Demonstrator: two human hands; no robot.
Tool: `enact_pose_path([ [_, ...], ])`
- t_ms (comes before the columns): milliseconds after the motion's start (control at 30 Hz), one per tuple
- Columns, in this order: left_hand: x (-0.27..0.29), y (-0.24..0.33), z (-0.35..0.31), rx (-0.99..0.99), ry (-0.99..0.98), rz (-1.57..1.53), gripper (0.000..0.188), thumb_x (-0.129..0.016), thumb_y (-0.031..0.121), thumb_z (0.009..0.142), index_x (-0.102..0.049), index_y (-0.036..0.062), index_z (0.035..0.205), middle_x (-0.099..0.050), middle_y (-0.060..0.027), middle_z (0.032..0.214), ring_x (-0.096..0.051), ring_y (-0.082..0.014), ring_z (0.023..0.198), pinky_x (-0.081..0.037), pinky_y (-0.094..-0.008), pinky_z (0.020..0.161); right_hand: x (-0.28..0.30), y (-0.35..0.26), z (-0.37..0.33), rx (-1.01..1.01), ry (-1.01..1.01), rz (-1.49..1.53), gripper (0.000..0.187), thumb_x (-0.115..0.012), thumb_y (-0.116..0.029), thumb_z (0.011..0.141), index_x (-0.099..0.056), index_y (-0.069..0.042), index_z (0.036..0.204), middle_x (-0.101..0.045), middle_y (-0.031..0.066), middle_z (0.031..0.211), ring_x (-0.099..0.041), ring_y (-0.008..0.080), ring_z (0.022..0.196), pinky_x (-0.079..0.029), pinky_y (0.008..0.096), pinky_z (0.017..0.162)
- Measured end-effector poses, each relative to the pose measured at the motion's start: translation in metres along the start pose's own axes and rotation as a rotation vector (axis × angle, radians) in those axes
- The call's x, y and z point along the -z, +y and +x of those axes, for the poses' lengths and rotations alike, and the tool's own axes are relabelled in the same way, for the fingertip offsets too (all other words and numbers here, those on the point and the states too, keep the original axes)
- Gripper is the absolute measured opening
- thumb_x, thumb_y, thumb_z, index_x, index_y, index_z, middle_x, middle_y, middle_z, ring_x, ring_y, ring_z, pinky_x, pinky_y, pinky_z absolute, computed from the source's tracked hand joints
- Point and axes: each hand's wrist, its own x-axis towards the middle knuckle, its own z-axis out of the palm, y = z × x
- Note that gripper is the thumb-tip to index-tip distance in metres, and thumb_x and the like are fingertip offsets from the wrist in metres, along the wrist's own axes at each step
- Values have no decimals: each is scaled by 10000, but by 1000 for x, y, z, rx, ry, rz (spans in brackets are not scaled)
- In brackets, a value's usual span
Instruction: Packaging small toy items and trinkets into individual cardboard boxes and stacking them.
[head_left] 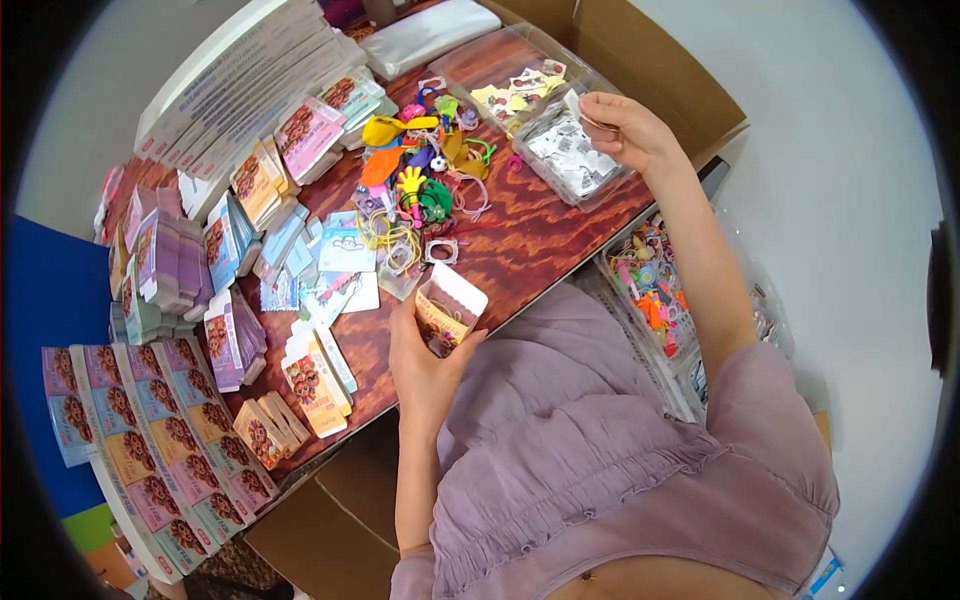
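Note:
Near the table's front edge, my left hand (pixel 422 372) is closed around a small orange cardboard box (pixel 447 308). Its top is open with a white flap raised, and something pale and thin shows inside. My right hand (pixel 628 130) is raised over a clear plastic tub (pixel 478 62), fingers pinching a small white slip or packet (pixel 575 104). Under that hand lie many small black-and-white packets (pixel 572 155); cream-coloured stickers or cards (pixel 522 90) fill the tub's farther part. Left of the tub is a heap of colourful small toys (pixel 425 165), with balloons, bands and a yellow plastic hand.
Stacks of flat printed boxes, purple (pixel 172 262), blue (pixel 228 240) and orange (pixel 316 392), crowd the table's left side. Printed display cartons (pixel 165 450) stand at the left edge. A brown carton (pixel 665 60) is behind the tub. Bags of small toys (pixel 650 290) sit below the table at right.

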Motion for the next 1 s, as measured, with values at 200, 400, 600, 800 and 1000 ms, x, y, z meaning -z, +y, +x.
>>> enact_pose_path([
  [200, -4, 10, 2, -97, 64, 186, 739, -887, 169, 665, -490, -12, 1261, -575, -159, 1097, -592, -318, 986, -491, -382, 854, -93, 7, -39, -155, -300, -439, 89, -633, -127, 913, -640, -48, 873, -564, -23, 646, -479, 8, 514, -328, 175, 408],
  [400, -5, 7, 0, -140, 128, 370, 760, -891, 188, 638, -481, 3, 1251, -571, -160, 1088, -579, -342, 988, -487, -409, 829, -169, 59, -51, 423, -472, -1340, 129, -662, -124, 798, -639, 2, 809, -649, 149, 814, -642, 325, 731, -504, 411, 667],
  [600, -4, -1, -4, -107, 187, 371, 748, -887, 223, 654, -485, 8, 1248, -575, -165, 1108, -587, -342, 993, -491, -415, 829, -202, 90, -46, 504, -443, -1366, 183, -668, -106, 796, -627, -2, 940, -657, 146, 888, -660, 337, 841, -519, 441, 773],
  [800, 3, -6, -7, 8, 179, 223, 752, -874, 221, 670, -465, 12, 1266, -559, -164, 1133, -554, -352, 1043, -479, -442, 850, -202, 91, -46, 490, -413, -1002, 280, -637, -80, 804, -597, -11, 1073, -657, 191, 981, -650, 344, 936, -511, 442, 776],
  [1000, -1, -5, -5, -9, 258, 178, 759, -875, 183, 667, -456, 4, 1274, -553, -174, 1151, -549, -362, 1060, -468, -441, 872, -206, 79, -60, 443, -360, -1047, 290, -637, -68, 823, -617, -37, 1111, -669, 159, 906, -665, 313, 851, -516, 411, 737],
])
